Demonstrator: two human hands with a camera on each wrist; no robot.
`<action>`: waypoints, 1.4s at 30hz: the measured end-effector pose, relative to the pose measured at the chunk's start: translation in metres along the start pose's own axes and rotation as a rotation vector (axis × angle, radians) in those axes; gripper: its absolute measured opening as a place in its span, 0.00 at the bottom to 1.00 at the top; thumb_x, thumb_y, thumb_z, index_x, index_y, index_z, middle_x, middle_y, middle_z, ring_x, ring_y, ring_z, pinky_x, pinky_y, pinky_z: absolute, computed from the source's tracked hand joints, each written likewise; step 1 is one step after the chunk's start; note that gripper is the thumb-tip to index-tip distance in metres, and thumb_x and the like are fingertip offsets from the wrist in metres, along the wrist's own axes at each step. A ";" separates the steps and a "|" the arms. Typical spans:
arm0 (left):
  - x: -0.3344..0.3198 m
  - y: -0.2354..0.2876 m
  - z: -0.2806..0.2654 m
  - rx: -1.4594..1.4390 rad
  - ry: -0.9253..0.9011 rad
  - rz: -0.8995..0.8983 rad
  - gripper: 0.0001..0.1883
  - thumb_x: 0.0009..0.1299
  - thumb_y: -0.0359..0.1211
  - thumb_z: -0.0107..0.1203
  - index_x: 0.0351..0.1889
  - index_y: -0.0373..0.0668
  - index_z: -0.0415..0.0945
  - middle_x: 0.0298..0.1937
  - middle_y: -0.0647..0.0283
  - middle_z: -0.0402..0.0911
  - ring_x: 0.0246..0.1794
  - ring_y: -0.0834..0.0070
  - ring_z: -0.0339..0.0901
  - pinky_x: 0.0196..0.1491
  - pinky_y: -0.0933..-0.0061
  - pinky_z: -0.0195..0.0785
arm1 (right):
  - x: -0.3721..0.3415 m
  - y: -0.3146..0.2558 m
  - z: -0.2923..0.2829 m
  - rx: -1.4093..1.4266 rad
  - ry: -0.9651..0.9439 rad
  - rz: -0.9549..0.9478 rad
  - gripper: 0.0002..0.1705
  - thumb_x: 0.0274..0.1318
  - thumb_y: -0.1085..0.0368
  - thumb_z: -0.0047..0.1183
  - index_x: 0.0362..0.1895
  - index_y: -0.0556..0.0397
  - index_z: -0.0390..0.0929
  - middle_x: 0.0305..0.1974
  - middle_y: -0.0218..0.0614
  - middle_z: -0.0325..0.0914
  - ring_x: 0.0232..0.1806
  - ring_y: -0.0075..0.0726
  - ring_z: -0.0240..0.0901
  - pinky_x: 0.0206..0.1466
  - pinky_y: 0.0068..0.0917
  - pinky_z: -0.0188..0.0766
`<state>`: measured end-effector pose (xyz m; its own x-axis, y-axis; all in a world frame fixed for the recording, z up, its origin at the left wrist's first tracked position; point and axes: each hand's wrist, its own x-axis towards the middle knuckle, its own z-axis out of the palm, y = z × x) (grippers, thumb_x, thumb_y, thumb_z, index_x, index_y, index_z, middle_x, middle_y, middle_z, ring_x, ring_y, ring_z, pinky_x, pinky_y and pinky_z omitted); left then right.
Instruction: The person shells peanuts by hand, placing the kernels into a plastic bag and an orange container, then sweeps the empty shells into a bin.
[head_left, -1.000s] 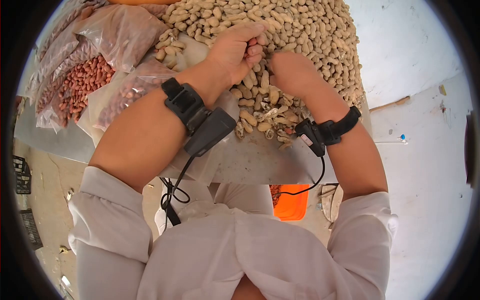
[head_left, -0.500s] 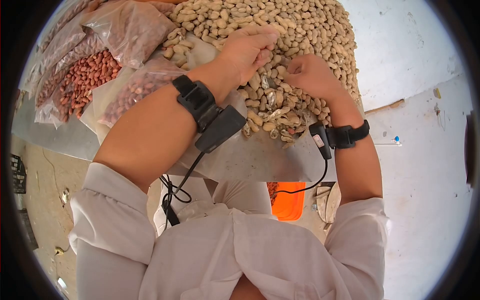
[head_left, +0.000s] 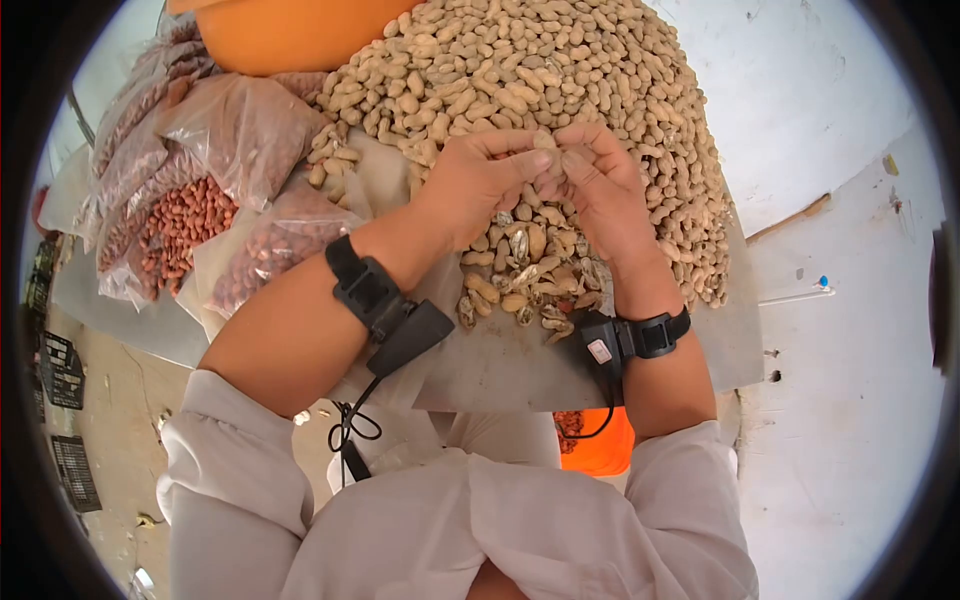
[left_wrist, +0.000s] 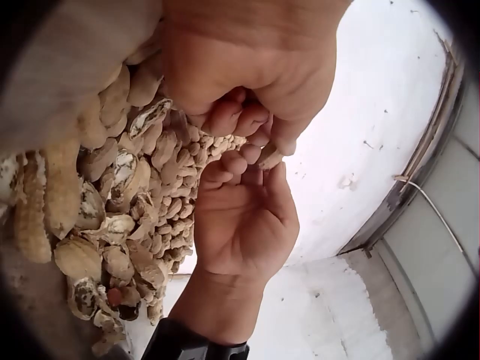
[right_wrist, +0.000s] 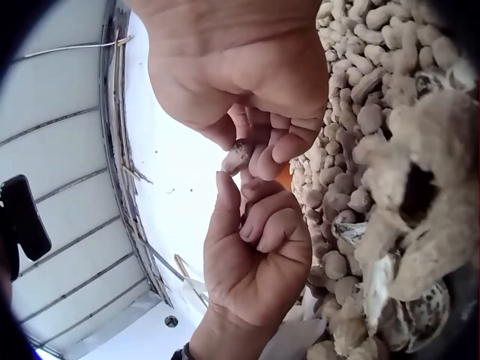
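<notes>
A person in a pale shirt with rolled sleeves sits at a tabletop (head_left: 500, 370), both hands meeting over the near side of a large heap of unshelled peanuts (head_left: 560, 75). The left hand (head_left: 472, 188) and the right hand (head_left: 612, 205) pinch a single peanut (right_wrist: 238, 156) between their thumbs and fingertips, the hands touching around it. Just below them, towards the near edge, lie broken shells (head_left: 540, 280) among some whole pods. To the left, clear plastic bags (head_left: 235, 130) hold reddish kernels (head_left: 187, 228), some plainly visible. A rounded orange basin (head_left: 305, 38) stands at the far left, beside the heap. Below the near edge, an orange container (head_left: 602, 448) holds something reddish. Each wrist wears a black strapped camera (head_left: 415, 335).
</notes>
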<state>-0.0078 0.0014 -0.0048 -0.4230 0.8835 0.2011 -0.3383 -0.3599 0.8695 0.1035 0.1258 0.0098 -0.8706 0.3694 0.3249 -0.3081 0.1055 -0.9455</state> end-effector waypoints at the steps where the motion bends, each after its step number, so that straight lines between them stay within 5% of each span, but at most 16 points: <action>1: 0.000 -0.002 0.001 0.002 0.000 0.007 0.10 0.66 0.31 0.54 0.42 0.36 0.75 0.27 0.70 0.73 0.19 0.87 0.60 0.21 0.87 0.52 | -0.002 0.000 -0.001 -0.019 -0.034 -0.003 0.19 0.60 0.68 0.43 0.56 0.55 0.62 0.31 0.35 0.76 0.28 0.25 0.71 0.35 0.20 0.68; 7: -0.001 -0.003 0.006 0.236 -0.059 0.049 0.08 0.67 0.32 0.51 0.36 0.36 0.76 0.25 0.70 0.73 0.22 0.87 0.63 0.25 0.86 0.57 | -0.011 -0.011 -0.004 -0.052 -0.147 0.078 0.23 0.59 0.63 0.48 0.58 0.56 0.64 0.32 0.33 0.75 0.29 0.24 0.70 0.33 0.21 0.68; 12: -0.008 -0.005 0.010 0.488 -0.034 0.153 0.08 0.68 0.29 0.48 0.34 0.34 0.74 0.26 0.70 0.73 0.26 0.85 0.68 0.30 0.83 0.63 | -0.014 -0.002 0.005 -0.182 -0.128 -0.012 0.23 0.57 0.62 0.52 0.55 0.59 0.70 0.25 0.24 0.69 0.23 0.14 0.62 0.24 0.13 0.60; 21: -0.005 -0.009 0.008 0.240 0.017 0.016 0.12 0.69 0.36 0.50 0.34 0.35 0.76 0.22 0.71 0.71 0.18 0.89 0.59 0.21 0.87 0.51 | -0.017 -0.016 -0.002 -0.250 -0.210 0.072 0.20 0.59 0.67 0.48 0.56 0.51 0.68 0.23 0.30 0.72 0.19 0.17 0.64 0.22 0.15 0.61; 24: -0.002 -0.013 0.007 0.255 0.057 0.024 0.12 0.70 0.36 0.50 0.37 0.36 0.75 0.24 0.70 0.73 0.17 0.90 0.58 0.19 0.87 0.50 | -0.018 -0.012 0.004 -0.449 -0.115 -0.063 0.19 0.59 0.68 0.46 0.56 0.50 0.65 0.22 0.30 0.71 0.18 0.18 0.64 0.21 0.16 0.61; 33: 0.000 -0.021 0.007 0.083 0.040 0.106 0.12 0.70 0.36 0.49 0.34 0.35 0.74 0.21 0.72 0.70 0.18 0.89 0.59 0.20 0.87 0.51 | -0.018 0.000 0.012 -0.040 -0.018 0.007 0.10 0.59 0.68 0.45 0.43 0.55 0.62 0.23 0.36 0.72 0.19 0.21 0.65 0.20 0.17 0.61; 42: -0.004 -0.009 0.006 0.211 0.099 0.034 0.09 0.64 0.33 0.58 0.34 0.35 0.77 0.24 0.71 0.74 0.19 0.89 0.61 0.21 0.87 0.53 | -0.017 -0.003 0.006 -0.438 0.048 -0.164 0.11 0.48 0.68 0.57 0.34 0.57 0.70 0.25 0.31 0.71 0.25 0.19 0.70 0.25 0.18 0.66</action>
<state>0.0020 0.0025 -0.0106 -0.5148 0.8346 0.1961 -0.1436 -0.3095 0.9400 0.1166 0.1136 0.0070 -0.8018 0.3565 0.4796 -0.2404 0.5424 -0.8050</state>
